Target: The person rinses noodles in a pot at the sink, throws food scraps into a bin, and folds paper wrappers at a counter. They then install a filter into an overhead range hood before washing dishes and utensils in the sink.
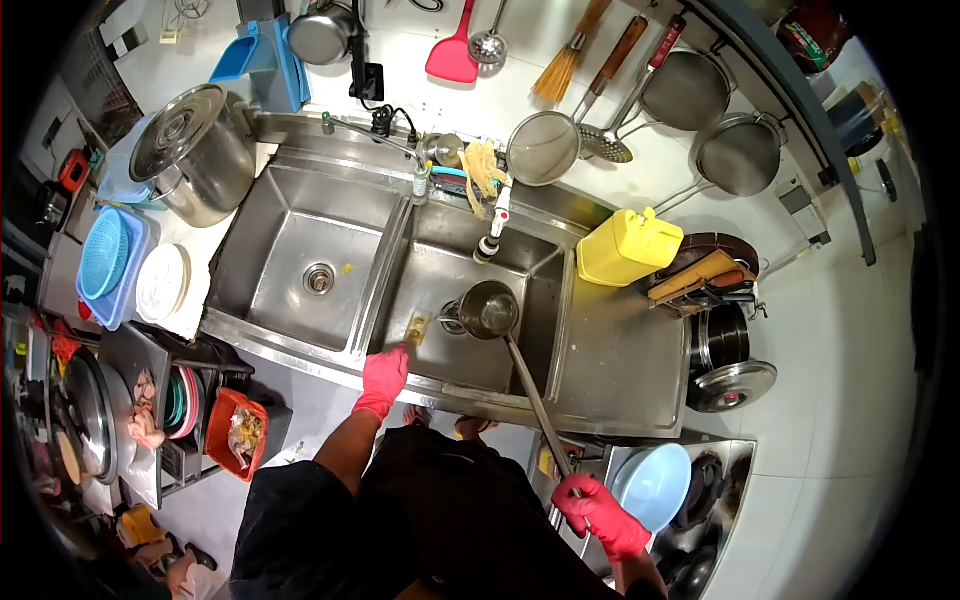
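Observation:
My right hand (602,515), in a red rubber glove, is wrapped round the long handle of a metal ladle (488,308). The ladle's round bowl hangs over the right sink basin (470,365), near the drain. My left hand (385,380), gloved the same way, reaches over the front rim of that basin with its fingers drawn together. Just beyond its fingertips shows a small yellowish-brown piece (417,328); I cannot tell whether the fingers grip it. A white-and-red faucet (492,235) points down at the back of the basin.
Left is another basin (300,260), then a large steel pot (195,155). A yellow jug (630,245) stands on the right drainboard (620,360). Strainers (543,148) hang along the back wall. A blue bowl (655,485) sits low right; an orange bin (237,435) stands lower left.

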Available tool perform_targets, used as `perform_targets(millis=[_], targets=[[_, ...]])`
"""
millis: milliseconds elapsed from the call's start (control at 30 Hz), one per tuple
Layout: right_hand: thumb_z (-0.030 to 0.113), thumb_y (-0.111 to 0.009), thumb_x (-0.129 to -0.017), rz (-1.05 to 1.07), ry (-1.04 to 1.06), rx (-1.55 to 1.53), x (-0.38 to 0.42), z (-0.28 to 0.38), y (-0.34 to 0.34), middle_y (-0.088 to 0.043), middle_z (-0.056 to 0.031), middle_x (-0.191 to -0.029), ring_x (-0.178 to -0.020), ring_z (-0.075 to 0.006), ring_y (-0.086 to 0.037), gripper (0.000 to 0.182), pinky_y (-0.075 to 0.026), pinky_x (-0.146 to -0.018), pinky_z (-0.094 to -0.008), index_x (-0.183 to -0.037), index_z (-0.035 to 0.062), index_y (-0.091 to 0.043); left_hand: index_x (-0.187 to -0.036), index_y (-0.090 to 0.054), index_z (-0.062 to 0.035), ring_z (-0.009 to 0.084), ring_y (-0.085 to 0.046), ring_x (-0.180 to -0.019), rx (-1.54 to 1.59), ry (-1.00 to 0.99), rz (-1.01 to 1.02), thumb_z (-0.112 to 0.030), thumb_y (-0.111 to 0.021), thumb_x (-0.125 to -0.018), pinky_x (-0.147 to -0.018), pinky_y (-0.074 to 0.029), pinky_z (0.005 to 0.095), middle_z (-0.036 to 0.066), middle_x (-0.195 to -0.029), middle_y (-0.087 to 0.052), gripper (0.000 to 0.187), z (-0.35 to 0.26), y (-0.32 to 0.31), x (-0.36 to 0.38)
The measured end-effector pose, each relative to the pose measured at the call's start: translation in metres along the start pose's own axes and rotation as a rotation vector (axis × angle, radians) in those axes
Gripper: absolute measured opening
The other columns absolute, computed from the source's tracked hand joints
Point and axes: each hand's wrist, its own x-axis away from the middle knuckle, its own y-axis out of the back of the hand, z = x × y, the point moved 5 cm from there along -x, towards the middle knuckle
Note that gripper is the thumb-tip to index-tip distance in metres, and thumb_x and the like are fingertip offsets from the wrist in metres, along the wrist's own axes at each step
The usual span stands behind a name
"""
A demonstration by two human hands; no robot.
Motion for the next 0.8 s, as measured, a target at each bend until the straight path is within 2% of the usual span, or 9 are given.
perform_targets(millis=[200,433,700,800], targets=[[0.012,-0.070,-0.090,-0.022,0.001,0.004,-0.003,0.000,0.001,-0.057,-0.0013,-0.064,-0.046,-0.0098,-0.047,0.010,-0.040,-0.047,-0.0269,-0.095,0.0039,-0.067,-0.112,-0.069,-0.0086,0.0332,-0.069,-0.081,-0.028,0.010,0.023,-0.028,-0.054,-0.096,-0.079,-0.049,0.0465,0.015,-0.085,-0.072,0.030,0.002,-0.003,-0.001],[0.014,-0.073,-0.090,-0.012,0.010,0.073,-0.002,0.001,0.001,-0.058,-0.0010,-0.065,-0.045,-0.0092,-0.048,0.013,-0.039,-0.047,-0.0259,-0.095,0.0040,-0.067,-0.111,-0.069,-0.0093,0.0319,-0.069,-0.082,-0.034,0.030,0.038,-0.030,-0.052,-0.097,-0.079,-0.048,0.0464,0.014,-0.086,-0.073,0.030,0.004,-0.007,-0.001],[0.016,-0.073,-0.089,0.009,-0.010,0.100,-0.002,0.008,-0.004,-0.060,-0.0007,-0.071,-0.045,-0.0086,-0.049,0.014,-0.039,-0.047,-0.0255,-0.096,0.0045,-0.067,-0.101,-0.069,-0.0096,0.0319,-0.068,-0.079,-0.046,0.003,-0.019,-0.029,-0.054,-0.096,-0.076,-0.048,0.0464,0.014,-0.082,-0.072,0.025,0.004,-0.008,0.000],[0.013,-0.070,-0.089,0.000,0.004,0.119,-0.005,0.019,-0.012,-0.054,-0.0003,-0.055,-0.040,-0.0094,-0.049,0.011,-0.037,-0.045,-0.0249,-0.087,0.0022,-0.066,-0.094,-0.069,-0.0100,0.0323,-0.068,-0.076,-0.076,-0.005,-0.005,-0.027,-0.055,-0.095,-0.074,-0.048,0.0470,0.014,-0.078,-0.071,0.022,0.006,-0.011,0.000]])
